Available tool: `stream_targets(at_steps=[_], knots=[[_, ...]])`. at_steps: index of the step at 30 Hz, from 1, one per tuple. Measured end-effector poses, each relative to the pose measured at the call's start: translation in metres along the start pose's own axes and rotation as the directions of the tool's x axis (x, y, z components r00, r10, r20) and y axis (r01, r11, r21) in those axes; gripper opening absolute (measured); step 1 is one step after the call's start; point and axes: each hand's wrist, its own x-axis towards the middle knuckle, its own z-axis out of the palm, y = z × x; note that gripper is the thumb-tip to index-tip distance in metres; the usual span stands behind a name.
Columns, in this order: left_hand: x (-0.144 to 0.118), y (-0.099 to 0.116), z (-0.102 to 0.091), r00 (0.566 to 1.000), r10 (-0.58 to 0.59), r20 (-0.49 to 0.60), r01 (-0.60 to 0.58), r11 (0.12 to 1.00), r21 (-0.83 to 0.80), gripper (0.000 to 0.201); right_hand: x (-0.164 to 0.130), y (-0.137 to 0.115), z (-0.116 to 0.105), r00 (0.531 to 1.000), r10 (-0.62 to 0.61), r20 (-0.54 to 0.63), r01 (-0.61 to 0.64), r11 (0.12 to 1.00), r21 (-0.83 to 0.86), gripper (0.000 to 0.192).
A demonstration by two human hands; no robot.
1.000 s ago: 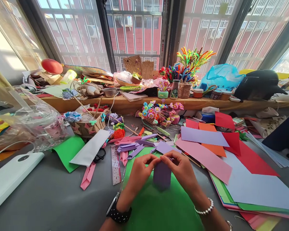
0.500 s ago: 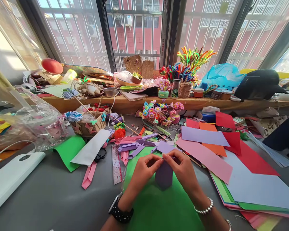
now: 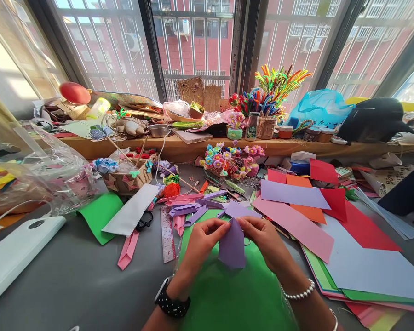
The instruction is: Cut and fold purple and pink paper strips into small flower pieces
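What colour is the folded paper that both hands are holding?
The folded paper is purple; the head view shows it, held over a green sheet.

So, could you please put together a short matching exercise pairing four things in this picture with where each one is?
Things:
1. purple folded paper
2. green sheet
3. ruler
4. white device

Places:
A. flat on the grey table, left of the green sheet
B. at the table's far left edge
C. pinched at its top between the left hand and right hand
D. spread under both hands

Pairs: 1-C, 2-D, 3-A, 4-B
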Motion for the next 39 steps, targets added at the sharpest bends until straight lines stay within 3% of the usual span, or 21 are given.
stream_targets(at_steps=[15,24,34,39], knots=[[-0.0019,0.0008,-0.0001,1.0,0.016,-0.005,-0.016,0.999,0.041,0.025,0.0014,-0.0004,-0.0033,0.999,0.038,-0.036,-0.04,0.997,-0.069,0.023],[-0.0012,-0.0006,0.0009,1.0,0.002,-0.013,-0.001,0.998,0.064,0.029,0.0019,0.0021,-0.0037,0.998,-0.032,-0.048,0.022,0.978,-0.207,0.025],[-0.0008,0.0005,0.0011,0.998,-0.027,0.049,0.023,0.996,0.087,0.028,0.0012,0.0037,-0.0028,0.995,-0.082,-0.049,0.069,0.973,-0.222,0.03],[-0.0007,0.0007,0.0001,0.996,-0.003,0.09,-0.01,0.988,0.151,0.03,0.0004,0.0004,0.0004,0.976,-0.214,-0.044,0.186,0.918,-0.35,0.028]])
